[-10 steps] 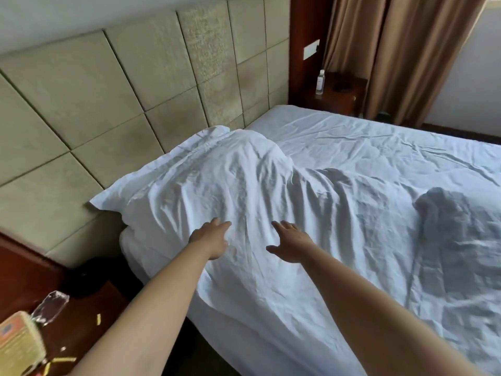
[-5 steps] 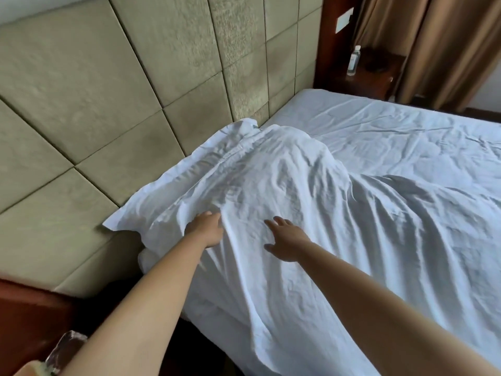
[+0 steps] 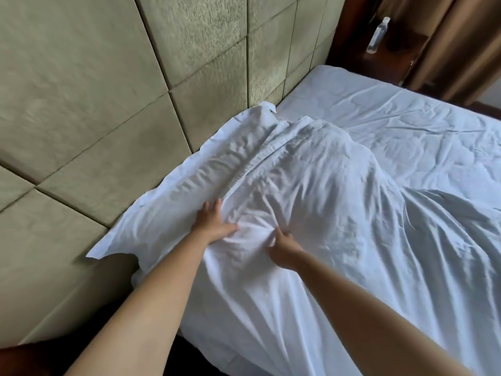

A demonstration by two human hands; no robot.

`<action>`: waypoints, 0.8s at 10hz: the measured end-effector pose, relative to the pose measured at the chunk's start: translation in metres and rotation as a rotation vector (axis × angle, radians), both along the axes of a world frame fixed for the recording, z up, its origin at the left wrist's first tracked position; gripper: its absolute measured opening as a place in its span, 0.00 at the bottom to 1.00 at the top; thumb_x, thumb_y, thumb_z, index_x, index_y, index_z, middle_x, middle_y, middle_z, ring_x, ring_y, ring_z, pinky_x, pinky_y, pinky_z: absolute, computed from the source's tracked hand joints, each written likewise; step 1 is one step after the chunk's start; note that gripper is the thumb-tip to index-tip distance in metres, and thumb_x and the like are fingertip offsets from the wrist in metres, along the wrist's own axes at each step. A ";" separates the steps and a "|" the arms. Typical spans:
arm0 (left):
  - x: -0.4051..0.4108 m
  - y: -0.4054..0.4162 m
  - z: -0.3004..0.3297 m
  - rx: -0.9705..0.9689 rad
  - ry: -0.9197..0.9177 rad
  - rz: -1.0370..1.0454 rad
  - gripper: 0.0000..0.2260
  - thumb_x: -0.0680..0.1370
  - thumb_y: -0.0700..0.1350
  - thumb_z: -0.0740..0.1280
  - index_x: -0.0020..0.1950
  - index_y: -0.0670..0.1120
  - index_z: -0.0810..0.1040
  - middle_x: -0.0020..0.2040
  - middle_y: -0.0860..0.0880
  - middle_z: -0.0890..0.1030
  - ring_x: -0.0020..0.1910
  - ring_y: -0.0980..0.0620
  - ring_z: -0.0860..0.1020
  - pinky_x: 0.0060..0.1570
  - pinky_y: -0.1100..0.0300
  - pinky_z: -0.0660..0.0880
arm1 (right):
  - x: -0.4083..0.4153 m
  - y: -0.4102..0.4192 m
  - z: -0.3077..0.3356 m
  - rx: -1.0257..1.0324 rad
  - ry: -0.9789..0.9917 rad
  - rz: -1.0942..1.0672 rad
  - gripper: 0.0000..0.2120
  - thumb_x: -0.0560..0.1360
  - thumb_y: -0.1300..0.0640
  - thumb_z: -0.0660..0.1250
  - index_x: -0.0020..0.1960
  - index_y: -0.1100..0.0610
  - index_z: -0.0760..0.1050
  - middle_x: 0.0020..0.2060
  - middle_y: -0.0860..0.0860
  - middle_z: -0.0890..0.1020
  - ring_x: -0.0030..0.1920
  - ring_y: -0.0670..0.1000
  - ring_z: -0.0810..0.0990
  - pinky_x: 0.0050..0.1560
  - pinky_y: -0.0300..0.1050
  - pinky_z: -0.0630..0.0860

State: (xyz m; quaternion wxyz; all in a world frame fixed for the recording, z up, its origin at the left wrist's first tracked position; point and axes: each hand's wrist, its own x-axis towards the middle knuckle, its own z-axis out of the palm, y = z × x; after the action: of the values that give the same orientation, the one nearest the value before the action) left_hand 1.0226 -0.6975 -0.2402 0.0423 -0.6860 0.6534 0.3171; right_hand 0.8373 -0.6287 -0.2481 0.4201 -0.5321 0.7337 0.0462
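Observation:
A white pillow [image 3: 173,194] lies against the headboard at the near corner of the bed [image 3: 393,112]. A crumpled white sheet [image 3: 325,191] is draped over most of it and runs down the bed's side. My left hand [image 3: 212,222] lies flat at the sheet's edge on the pillow, fingers straight and thumb spread to the right. My right hand [image 3: 282,248] is just to its right, fingertips dug into the sheet and bunching it. Creases fan out from the spot between both hands.
A padded beige headboard [image 3: 108,104] fills the left. A dark wooden bedside table [image 3: 390,47] with a clear bottle [image 3: 378,36] stands at the far end, beside brown curtains [image 3: 455,50]. Dark wood [image 3: 24,356] shows at the bottom left corner.
The view has moved closer and tilted down. Both hands slid forward onto the covered pillow. The right hand went from flat to digging into the sheet, and new creases have formed between the hands.

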 end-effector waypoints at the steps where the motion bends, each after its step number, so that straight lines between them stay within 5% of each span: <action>1: -0.002 -0.015 -0.012 0.153 0.100 0.053 0.48 0.65 0.61 0.76 0.76 0.43 0.57 0.75 0.43 0.61 0.73 0.46 0.63 0.69 0.55 0.64 | 0.000 -0.007 -0.015 0.050 0.015 0.003 0.25 0.79 0.59 0.56 0.74 0.60 0.58 0.69 0.60 0.66 0.68 0.61 0.68 0.66 0.49 0.67; 2: -0.011 -0.019 -0.011 0.369 0.306 0.117 0.40 0.64 0.55 0.79 0.70 0.42 0.69 0.64 0.48 0.75 0.61 0.49 0.75 0.56 0.60 0.71 | -0.003 -0.008 -0.029 0.088 -0.045 -0.037 0.20 0.79 0.57 0.58 0.70 0.60 0.65 0.64 0.57 0.73 0.63 0.57 0.73 0.64 0.49 0.71; 3: -0.035 0.000 -0.010 0.528 0.272 -0.064 0.27 0.67 0.52 0.78 0.62 0.43 0.77 0.53 0.50 0.80 0.49 0.52 0.78 0.47 0.63 0.72 | -0.012 -0.018 -0.048 0.039 -0.272 -0.340 0.18 0.77 0.48 0.58 0.60 0.59 0.75 0.45 0.52 0.77 0.45 0.43 0.79 0.57 0.51 0.74; 4: -0.054 0.021 -0.014 0.525 0.207 -0.191 0.33 0.68 0.48 0.77 0.69 0.42 0.71 0.63 0.49 0.72 0.62 0.48 0.74 0.55 0.62 0.71 | -0.010 -0.033 -0.020 0.032 -0.442 -0.662 0.34 0.74 0.33 0.57 0.69 0.58 0.68 0.53 0.54 0.77 0.53 0.52 0.77 0.56 0.44 0.73; 5: -0.068 0.033 -0.004 0.472 0.214 -0.291 0.39 0.67 0.45 0.78 0.73 0.40 0.63 0.70 0.44 0.68 0.68 0.44 0.69 0.63 0.58 0.70 | 0.001 -0.043 -0.001 0.025 -0.436 -0.745 0.55 0.64 0.31 0.70 0.77 0.59 0.50 0.72 0.54 0.63 0.68 0.58 0.68 0.68 0.52 0.66; 6: -0.079 0.052 0.010 0.537 0.286 -0.400 0.35 0.64 0.43 0.78 0.68 0.41 0.70 0.61 0.46 0.76 0.62 0.45 0.75 0.53 0.59 0.73 | -0.007 -0.036 0.004 0.000 -0.304 -0.826 0.54 0.64 0.46 0.78 0.76 0.60 0.47 0.71 0.58 0.64 0.68 0.58 0.69 0.66 0.49 0.67; 7: -0.078 0.072 0.020 0.618 0.364 -0.358 0.24 0.69 0.40 0.76 0.63 0.46 0.74 0.57 0.48 0.80 0.57 0.47 0.79 0.47 0.58 0.77 | -0.035 -0.019 -0.001 -0.046 -0.151 -0.783 0.32 0.69 0.57 0.73 0.69 0.61 0.65 0.56 0.58 0.78 0.53 0.57 0.79 0.51 0.45 0.76; 8: -0.071 0.089 0.026 0.608 0.475 -0.228 0.18 0.69 0.39 0.76 0.55 0.50 0.75 0.50 0.52 0.81 0.50 0.50 0.81 0.44 0.59 0.79 | -0.056 0.001 0.006 -0.147 -0.166 -0.837 0.11 0.70 0.61 0.68 0.51 0.62 0.74 0.36 0.55 0.77 0.39 0.55 0.78 0.41 0.42 0.75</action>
State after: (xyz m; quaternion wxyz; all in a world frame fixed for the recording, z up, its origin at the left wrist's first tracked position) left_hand 0.9511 -0.6087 -0.2141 0.1260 -0.4729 0.5936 0.6388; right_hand 0.7813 -0.6278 -0.2417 0.4211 -0.2191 0.8513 -0.2235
